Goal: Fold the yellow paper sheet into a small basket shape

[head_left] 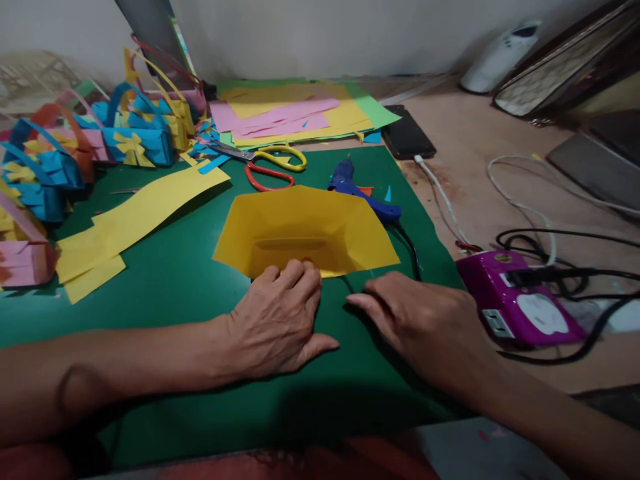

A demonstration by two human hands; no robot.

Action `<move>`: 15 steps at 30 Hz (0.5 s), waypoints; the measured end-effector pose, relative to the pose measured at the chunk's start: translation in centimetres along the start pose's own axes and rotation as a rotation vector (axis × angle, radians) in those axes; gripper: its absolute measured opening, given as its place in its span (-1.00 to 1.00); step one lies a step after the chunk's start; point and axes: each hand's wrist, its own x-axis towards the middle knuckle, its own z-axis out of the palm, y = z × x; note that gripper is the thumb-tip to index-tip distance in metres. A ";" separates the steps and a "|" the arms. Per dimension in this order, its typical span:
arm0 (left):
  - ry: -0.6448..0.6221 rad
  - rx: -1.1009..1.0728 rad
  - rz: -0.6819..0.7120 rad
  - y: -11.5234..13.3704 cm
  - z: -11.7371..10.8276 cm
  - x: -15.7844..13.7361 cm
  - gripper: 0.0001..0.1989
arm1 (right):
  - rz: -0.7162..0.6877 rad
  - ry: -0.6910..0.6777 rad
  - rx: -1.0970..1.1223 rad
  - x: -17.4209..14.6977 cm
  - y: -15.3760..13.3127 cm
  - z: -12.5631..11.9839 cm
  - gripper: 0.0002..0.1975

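A folded sheet of yellow paper (300, 210) stands open like a shallow bag on the green mat (200, 407). My left hand (280, 320) presses on its near edge with curled fingers, the fingertips hidden in the fold. The left thumb points right, over the mat. Just right of the paper, my right hand (420, 327) is closed above the mat, fingers curled under and thumb against them, with nothing visible in it. Behind the paper lie a blue glue gun (367, 190) and scissors (270, 163) with yellow and red handles.
Yellow paper strips (145, 213) lie to the left, beside several small paper baskets (140, 143). Coloured sheets (300, 113) are stacked at the back near a phone (407, 132). A purple power outlet box (520, 300) with black cables sits at right.
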 end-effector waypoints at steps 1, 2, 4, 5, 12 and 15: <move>0.001 -0.013 -0.002 -0.1 0.0 0.0 -0.29 | 0.060 -0.051 0.025 0.3 0.3 0.1 -0.64; 0.001 -0.025 -0.006 -0.1 0.1 0.0 -0.29 | 0.116 -0.100 0.055 0.6 0.4 0.3 -0.64; 0.000 -0.039 -0.016 -0.2 0.1 0.0 -0.29 | 0.203 -0.195 0.089 1.5 0.5 0.5 -0.66; 0.000 -0.040 -0.018 -0.2 0.2 0.0 -0.28 | 0.236 -0.237 0.085 2.0 0.4 0.5 -0.67; -0.024 -0.078 -0.028 -0.3 -0.1 0.2 -0.34 | 0.303 -0.425 0.061 4.3 -0.2 -0.1 -0.70; -0.019 -0.095 -0.039 -0.3 -0.2 0.5 -0.36 | 0.298 -0.418 0.092 4.1 -0.1 0.0 -0.71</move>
